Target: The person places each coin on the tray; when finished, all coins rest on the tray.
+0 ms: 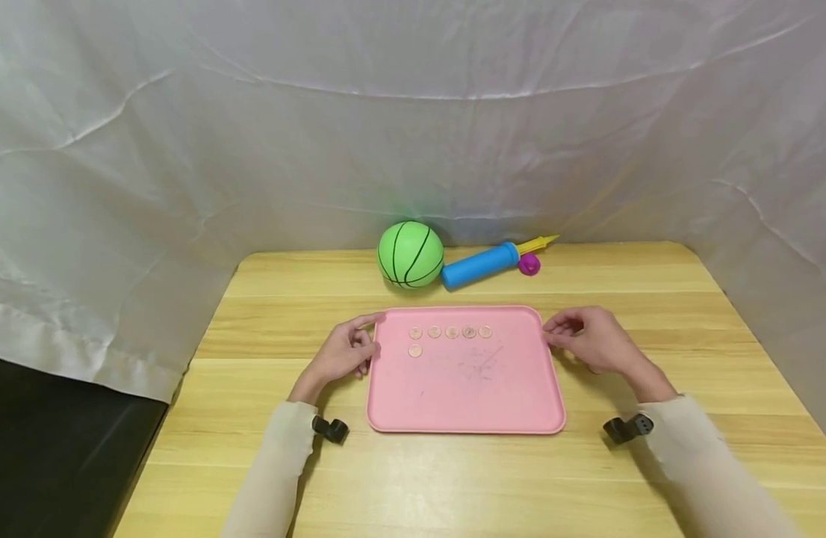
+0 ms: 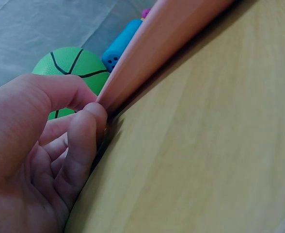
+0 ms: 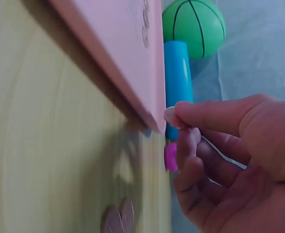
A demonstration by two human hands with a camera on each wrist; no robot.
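Where the pink tray [image 1: 446, 403] lies: one of it, flat on the table [image 1: 399, 486], squarely between the hands, long axis running left to right.
Left hand [image 1: 342, 351]: finger and thumb right on the left rim, towards its far end; whether they truly clamp it, I can't tell.
Right hand [image 1: 594, 340]: at the right rim, thumb and fingertip close together; anything between them? Can't tell.
Tray discs [image 1: 452, 332]: six, five lined up along the far side.
Lone disc [image 1: 415, 350]: the sixth, just near of the row's left end; left hand closer, right hand across the tray.
Loose discs [image 3: 112, 221]: two visible, on the table beside the tray's right.
Far side: one green ball [image 1: 410, 255], one blue pump [image 1: 480, 265], one purple piece [image 1: 529, 264].
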